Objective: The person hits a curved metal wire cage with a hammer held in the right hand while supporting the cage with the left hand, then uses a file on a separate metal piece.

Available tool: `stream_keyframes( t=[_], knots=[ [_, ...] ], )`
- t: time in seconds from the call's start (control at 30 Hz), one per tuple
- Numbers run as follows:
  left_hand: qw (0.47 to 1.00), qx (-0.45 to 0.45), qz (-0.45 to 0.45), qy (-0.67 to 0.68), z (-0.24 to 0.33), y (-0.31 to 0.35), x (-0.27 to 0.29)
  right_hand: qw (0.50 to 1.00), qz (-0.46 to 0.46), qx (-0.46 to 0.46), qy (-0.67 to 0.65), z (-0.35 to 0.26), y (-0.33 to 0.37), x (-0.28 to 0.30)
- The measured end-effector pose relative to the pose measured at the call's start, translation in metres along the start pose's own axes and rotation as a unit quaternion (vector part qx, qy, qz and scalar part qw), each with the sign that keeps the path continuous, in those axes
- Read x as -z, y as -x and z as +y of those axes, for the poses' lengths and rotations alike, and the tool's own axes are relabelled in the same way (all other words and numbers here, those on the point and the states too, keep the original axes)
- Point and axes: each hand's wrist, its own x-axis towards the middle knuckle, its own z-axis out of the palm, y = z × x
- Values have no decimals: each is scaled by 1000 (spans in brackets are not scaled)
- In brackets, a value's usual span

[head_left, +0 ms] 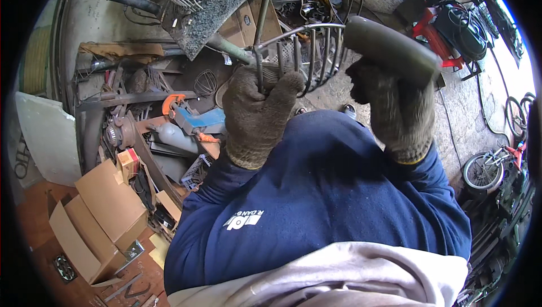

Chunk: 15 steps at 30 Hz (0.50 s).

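My left hand [257, 112], in a brown knitted work glove, is closed around the near end of a rack of bent metal rods [312, 56]. Its parallel bars curve away to the right, and a long straight bar rises from it. My right hand [398, 109], gloved alike, is a fist raised to the right of the rack. It grips what looks like a hammer with a thick, grey cylindrical head [389, 50]; the handle is hidden by the glove. The head's left end overlaps the rack's right end in the picture, and I cannot tell whether they touch.
A speckled stone-topped table [217, 11] with thin rods on it stands ahead left. Scrap metal and a blue-and-orange tool [200, 119] crowd the left side, above an open cardboard box [110, 205]. At right are a red stool [432, 33], cables and a small bicycle wheel [483, 171].
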Motion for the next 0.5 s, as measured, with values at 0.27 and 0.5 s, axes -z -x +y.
stream_keyframes(
  t=[0.27, 0.5],
  knots=[
    [990, -15, 48, -133, 9, -8, -4, 999, -43, 2, 27, 4, -11, -14],
    [986, -99, 42, -131, 1, -15, 0, 997, -22, 53, 44, -6, -11, -15]
  ],
)
